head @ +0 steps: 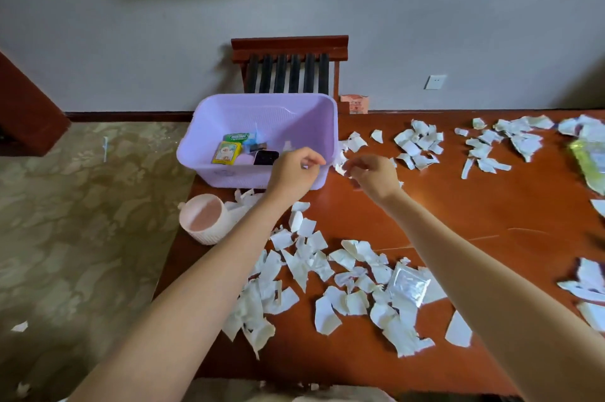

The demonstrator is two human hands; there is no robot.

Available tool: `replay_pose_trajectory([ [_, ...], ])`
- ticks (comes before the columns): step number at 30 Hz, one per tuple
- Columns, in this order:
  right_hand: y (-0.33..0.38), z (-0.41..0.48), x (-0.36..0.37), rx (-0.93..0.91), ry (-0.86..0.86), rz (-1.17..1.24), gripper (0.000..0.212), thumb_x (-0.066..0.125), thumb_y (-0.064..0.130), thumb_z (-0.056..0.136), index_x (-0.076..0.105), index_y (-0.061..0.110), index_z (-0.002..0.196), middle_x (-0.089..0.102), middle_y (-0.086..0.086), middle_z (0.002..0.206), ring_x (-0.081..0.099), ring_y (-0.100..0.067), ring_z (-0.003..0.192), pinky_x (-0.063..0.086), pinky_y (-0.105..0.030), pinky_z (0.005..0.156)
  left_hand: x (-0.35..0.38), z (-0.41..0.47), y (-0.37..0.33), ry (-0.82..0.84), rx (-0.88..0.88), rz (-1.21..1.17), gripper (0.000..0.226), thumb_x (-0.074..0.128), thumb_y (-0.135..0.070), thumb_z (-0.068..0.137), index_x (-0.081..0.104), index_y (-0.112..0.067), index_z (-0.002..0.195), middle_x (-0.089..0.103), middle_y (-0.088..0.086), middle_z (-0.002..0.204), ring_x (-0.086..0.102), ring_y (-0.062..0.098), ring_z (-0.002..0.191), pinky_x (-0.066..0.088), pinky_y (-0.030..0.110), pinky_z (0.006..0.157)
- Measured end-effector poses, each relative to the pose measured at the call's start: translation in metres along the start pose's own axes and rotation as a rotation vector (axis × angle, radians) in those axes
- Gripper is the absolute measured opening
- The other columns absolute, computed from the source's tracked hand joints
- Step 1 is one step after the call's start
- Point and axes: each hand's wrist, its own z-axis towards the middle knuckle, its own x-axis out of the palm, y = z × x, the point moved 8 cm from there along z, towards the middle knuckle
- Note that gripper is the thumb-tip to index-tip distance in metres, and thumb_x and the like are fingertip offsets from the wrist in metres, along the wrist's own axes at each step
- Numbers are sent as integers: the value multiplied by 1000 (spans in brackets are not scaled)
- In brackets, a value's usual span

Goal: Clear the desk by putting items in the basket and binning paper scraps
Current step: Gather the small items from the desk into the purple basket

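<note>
Left hand [294, 172]: over the near right corner of the basket [229, 113], fingers curled, thumb and forefinger tips close together at the rim. Cannot tell if it holds anything.

Right hand [373, 175]: just right of the left hand, clear of the basket, fingers curled downward above the counter [458, 215]. White bits show at its fingertips, but whether it has a scrap pinched cannot be told.

The basket is purple, upright with its opening up, and its long axis runs left-right across the counter's far left corner. Inside it, left of the left hand: a yellow box [226, 152], a green box [236, 137] beyond that, and a dark flat item [265, 157] just beside the left knuckles.

Paper scraps [304, 257]: white torn pieces lying flat, with no common direction. One big patch is nearer than both hands, between and under the forearms. Smaller clusters lie right of and beyond the right hand.

Ribbed bin [203, 221]: small, white with a pink inside, upright with its mouth up, at the counter's left edge, nearer than the left hand and left of that forearm.

A clear packet [407, 283] lies flat among the near scraps. A green packet [589, 162] is far right of the right hand.
</note>
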Motion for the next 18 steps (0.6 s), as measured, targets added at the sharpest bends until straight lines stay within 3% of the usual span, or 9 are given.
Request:
replay_pose_trajectory([
  [2,-15,-13,-8,44,12,-9,24,44,-4,89,67,-2,94,60,-8,76,55,-16,60,51,-21,58,12,-10,-8,29,6,-25,15,54,-8,91,69,-11,94,69,3,102,58,11,87,41,4,60],
  [5,-35,-30,-18,120,7,0,24,43,-6,90,64,4,89,58,-3,71,53,-11,58,48,-12,51,29,-23,-15,102,0,-5,16,53,-13,93,69,-14,97,67,0,106,54,7,91,41,11,65],
  [7,-49,-37,-23,172,8,-15,28,40,-11,86,64,4,84,58,-1,70,54,-12,61,50,-15,54,43,-33,-16,181,-2,0,17,52,-12,93,68,-17,98,66,-2,106,55,6,92,40,9,64],
  [10,-70,-49,-34,240,-26,-17,37,38,-15,83,61,12,71,59,-2,71,56,-14,64,50,-18,56,68,-52,-13,327,-14,10,17,53,-10,92,66,-20,96,63,-5,103,59,11,100,44,17,76],
  [18,-111,-95,-59,341,-95,-100,36,36,-16,84,65,4,91,61,-5,82,57,-15,72,51,-25,65,130,-102,-21,650,34,85,25,60,-9,87,63,-15,111,62,0,116,53,9,99,44,20,80],
])
